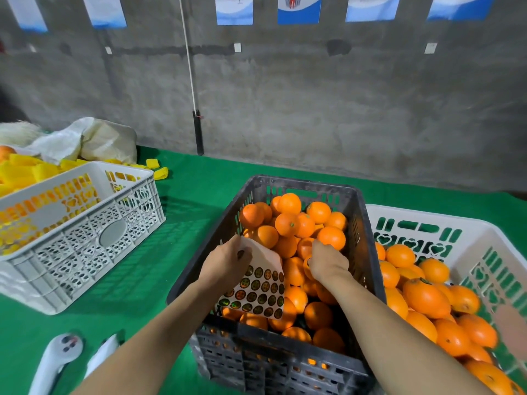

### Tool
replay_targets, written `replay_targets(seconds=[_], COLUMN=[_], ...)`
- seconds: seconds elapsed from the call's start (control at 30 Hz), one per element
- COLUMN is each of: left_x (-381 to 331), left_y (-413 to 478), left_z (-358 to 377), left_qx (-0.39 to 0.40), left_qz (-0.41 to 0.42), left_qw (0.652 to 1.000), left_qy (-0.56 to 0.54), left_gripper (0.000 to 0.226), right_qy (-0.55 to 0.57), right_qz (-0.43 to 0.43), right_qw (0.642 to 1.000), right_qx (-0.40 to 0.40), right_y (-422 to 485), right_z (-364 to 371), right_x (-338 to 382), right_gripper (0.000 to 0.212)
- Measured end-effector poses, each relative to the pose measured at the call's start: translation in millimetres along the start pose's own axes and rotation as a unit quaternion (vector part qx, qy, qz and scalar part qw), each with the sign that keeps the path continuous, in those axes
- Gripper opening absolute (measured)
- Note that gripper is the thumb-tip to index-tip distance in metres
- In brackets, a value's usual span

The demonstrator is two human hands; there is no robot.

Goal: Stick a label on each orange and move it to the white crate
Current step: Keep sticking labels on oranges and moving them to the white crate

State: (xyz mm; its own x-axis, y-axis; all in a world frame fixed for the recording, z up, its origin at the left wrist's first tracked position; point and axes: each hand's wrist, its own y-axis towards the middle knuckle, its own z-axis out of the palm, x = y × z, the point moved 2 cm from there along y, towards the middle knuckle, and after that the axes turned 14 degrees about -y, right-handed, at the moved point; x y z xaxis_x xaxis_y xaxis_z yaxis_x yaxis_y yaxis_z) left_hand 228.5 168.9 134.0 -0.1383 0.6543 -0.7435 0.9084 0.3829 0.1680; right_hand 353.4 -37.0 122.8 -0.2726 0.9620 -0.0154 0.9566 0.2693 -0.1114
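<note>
Green cloth (185,195) underneath; left hand (228,263) pinches the sticker sheet (262,292), right hand (328,263) curls round an orange (307,265) beneath it; a loose grip risks dropping it.

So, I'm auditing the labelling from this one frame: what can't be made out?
All in the head view:
Print on the sticker sheet: too small to read.
Fingertips of the right hand: hidden by its own back, so its grip and any label under it are unseen.
Far side of the right white crate: cut off by the right edge.
</note>
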Motion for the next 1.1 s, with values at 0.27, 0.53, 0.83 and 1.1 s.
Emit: replay_targets(seconds=[0.27, 0.53, 0.83, 1.1], left_x=[-1.4, -4.8, -17.6, -19.7], left_y=[-0.9, -3.7, -7.4, -9.1], left_z=[0.0, -2.0, -5.3, -8.6], left_qx=[0.004, 0.011, -0.021, -0.032], left_qz=[0.014, 0.022, 0.029, 0.048], left_qw=[1.000, 1.000, 0.999, 0.998], left_qy=[0.008, 0.004, -0.025, -0.002], left_gripper=[0.011, 0.010, 0.011, 0.012], right_qy=[-0.010, -0.059, 0.206, 0.574], right_qz=[0.030, -0.046, 0.009, 0.063], right_qw=[0.993, 0.990, 0.978, 0.816], right_qx=[0.110, 0.121, 0.030, 0.020], right_y=[-6.0, -8.6, -21.9, -43.8], right_z=[9.2, 14.5, -7.3, -32.7], right_x=[3.4, 6.7, 16.3, 5.9], right_gripper=[0.064, 0.062, 0.064, 0.045])
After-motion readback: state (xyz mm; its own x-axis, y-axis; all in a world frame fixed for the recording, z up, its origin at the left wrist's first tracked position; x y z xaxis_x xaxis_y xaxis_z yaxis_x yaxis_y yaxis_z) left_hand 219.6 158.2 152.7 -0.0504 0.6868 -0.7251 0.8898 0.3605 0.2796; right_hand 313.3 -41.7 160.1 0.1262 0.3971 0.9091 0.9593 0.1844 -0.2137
